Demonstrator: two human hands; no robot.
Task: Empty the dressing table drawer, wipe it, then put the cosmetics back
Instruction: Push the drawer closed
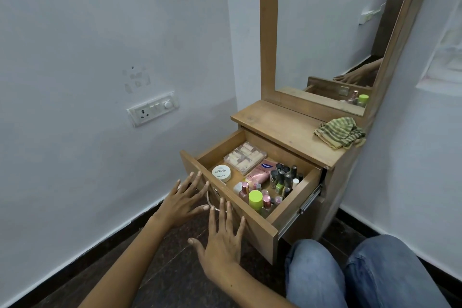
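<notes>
Wooden drawer (252, 227) of cosmetics (265, 182) just beyond both spread hands (200, 222)

Drawer handle (212, 201) partly behind left hand (183, 199), nail polish bottles' (283, 179) labels too small to read, mirror (330, 20) cropped at top

Left hand (183, 201), right hand (221, 242) — fingers splayed
</notes>
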